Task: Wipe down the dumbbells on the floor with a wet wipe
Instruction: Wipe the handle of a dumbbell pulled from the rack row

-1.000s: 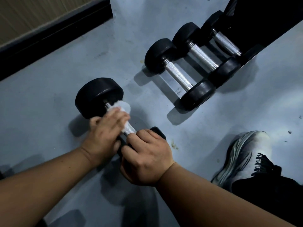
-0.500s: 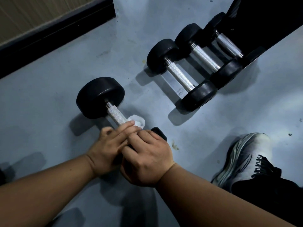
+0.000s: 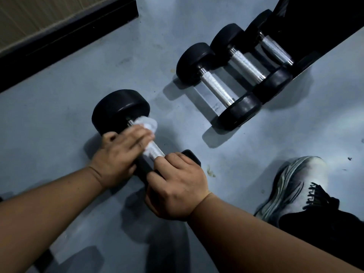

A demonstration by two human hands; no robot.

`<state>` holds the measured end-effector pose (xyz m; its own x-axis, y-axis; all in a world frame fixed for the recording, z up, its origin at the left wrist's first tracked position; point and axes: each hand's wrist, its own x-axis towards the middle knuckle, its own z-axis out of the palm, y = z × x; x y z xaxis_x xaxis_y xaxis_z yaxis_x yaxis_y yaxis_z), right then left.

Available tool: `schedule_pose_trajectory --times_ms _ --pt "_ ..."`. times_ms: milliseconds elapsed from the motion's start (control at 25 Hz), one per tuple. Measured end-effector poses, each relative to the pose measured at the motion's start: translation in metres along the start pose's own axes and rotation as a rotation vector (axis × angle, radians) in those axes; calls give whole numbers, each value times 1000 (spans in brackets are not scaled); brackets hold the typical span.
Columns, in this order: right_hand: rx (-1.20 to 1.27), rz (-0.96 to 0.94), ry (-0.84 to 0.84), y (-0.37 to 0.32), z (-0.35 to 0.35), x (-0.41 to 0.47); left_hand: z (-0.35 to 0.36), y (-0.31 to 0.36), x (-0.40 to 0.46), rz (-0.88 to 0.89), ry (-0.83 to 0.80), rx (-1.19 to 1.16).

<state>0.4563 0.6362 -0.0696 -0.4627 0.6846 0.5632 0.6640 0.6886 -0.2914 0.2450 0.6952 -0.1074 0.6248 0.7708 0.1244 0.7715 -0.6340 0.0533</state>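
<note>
A black dumbbell [image 3: 120,109] with a knurled steel handle lies on the grey floor in front of me. My left hand [image 3: 120,152] wraps a white wet wipe [image 3: 147,125] around the far part of the handle, close to the far weight head. My right hand [image 3: 175,184] grips the near weight head, which it mostly hides; only a black corner shows beyond my knuckles. Three more dumbbells lie side by side to the right: the nearest [image 3: 216,88], the middle one [image 3: 247,66] and the farthest [image 3: 275,48].
My grey-and-white shoe [image 3: 295,186] and dark trouser leg sit at the lower right. A black baseboard [image 3: 65,38] under a ribbed wall runs along the upper left. A dark object [image 3: 325,22] stands behind the row of dumbbells.
My left hand slid the wipe along the handle toward the near head, then back up to the far weight head. My right hand stayed on the near head.
</note>
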Motion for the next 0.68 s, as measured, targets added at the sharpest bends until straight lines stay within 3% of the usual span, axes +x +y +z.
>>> schedule_pose_trajectory --times_ms 120,200,280,400,480,600,680 --pt "6 5 10 0 0 -1 5 20 -6 -81 1 -29" --pt "7 -2 4 0 0 -1 13 47 -14 78 81 -110" --pt "-3 -4 -12 0 0 -1 10 32 -8 158 79 -73" --pt "-7 0 -5 -1 -1 0 0 0 3 -71 23 8" --pt "-9 -2 -1 0 0 0 3 16 -1 -118 40 -19" --pt "6 -1 -16 0 1 -2 10 53 -12 56 136 -98" --pt "-7 4 -16 -1 0 -2 4 42 -6 82 131 -50"
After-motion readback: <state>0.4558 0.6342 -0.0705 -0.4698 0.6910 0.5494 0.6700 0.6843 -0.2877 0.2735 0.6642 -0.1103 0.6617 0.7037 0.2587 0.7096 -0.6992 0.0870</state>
